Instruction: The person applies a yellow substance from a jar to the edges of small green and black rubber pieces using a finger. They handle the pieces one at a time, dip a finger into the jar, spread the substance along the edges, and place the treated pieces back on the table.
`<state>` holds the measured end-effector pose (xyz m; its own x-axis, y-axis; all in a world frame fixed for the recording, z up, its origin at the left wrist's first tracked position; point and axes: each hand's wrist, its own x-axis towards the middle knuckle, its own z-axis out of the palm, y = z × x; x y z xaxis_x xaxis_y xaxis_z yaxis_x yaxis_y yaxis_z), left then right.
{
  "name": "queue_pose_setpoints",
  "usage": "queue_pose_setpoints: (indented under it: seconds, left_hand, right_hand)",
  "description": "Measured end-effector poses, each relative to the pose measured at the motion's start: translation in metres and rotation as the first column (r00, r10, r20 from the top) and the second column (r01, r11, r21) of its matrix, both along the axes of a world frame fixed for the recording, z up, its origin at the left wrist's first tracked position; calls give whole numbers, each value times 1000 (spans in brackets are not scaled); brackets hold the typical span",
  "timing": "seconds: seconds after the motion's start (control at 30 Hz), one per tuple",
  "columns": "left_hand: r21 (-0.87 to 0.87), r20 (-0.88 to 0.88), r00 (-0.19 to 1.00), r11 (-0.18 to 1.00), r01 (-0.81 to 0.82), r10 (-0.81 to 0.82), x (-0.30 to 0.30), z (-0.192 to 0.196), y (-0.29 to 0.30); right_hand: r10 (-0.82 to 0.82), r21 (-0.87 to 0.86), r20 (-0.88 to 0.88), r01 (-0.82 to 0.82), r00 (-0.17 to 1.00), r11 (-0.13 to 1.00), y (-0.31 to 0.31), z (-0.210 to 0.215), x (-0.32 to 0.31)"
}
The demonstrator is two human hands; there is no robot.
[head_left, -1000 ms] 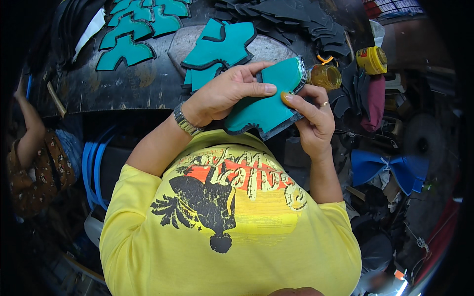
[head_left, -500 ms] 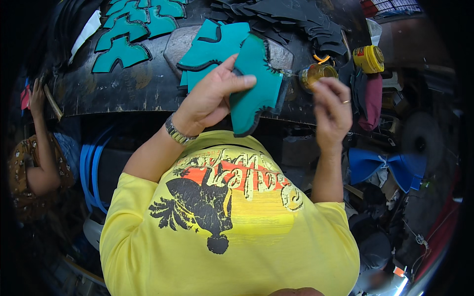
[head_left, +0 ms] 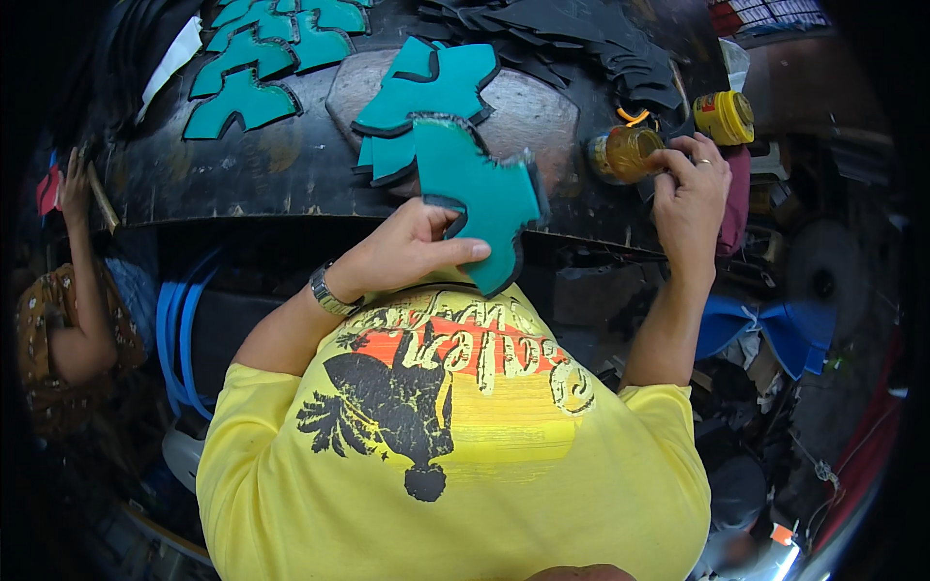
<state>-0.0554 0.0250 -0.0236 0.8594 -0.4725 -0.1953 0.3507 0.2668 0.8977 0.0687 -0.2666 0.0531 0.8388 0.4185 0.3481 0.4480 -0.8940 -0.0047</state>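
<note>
A green piece with black edging is grasped by the left hand, its thumb laid over the upper face and its other fingers mostly hidden behind. The piece is held in front of the counter's near edge, and in this view its top overlaps the stack of green pieces on the grey slab. The right hand is placed at the mouth of a clear jar with amber contents, its fingers bent; whether anything is gripped by it, or whether the fingertips are inside the jar, cannot be told. A ring is worn on the right hand and a watch on the left wrist.

On the dark counter, more green pieces are spread in overlapping rows at the far left, and a white sheet is seen beside them. Black pieces are heaped beyond the slab. A yellow container is seen near the right hand, above a maroon cloth. At the left edge, another person's raised hand is seen.
</note>
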Motion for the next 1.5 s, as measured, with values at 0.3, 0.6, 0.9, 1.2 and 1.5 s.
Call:
queue_pose_setpoints:
  seconds: [0.3, 0.6, 0.9, 1.2, 1.5]
  left_hand:
    - [-190, -86, 954, 935, -298, 286, 25, 19, -25]
    - [-245, -85, 962, 931, -271, 258, 25, 23, -25]
    - [-437, -168, 971, 869, -230, 173, 31, 18, -21]
    - [-583, -291, 955, 783, -217, 48, 35, 16, -18]
    - [-647, -295, 955, 727, -230, 40, 42, 15, -20]
  right_hand:
    - [512, 799, -129, -217, 849, 560, 58, -14, -52]
    - [522, 776, -253, -152, 814, 612, 66, -38, -57]
    - [586, 779, -250, -199, 771, 594, 66, -39, -55]
    - [692, 902, -203, -142, 693, 408, 59, -38, -51]
    - [646, 547, 110, -589, 755, 595, 53, -28, -52]
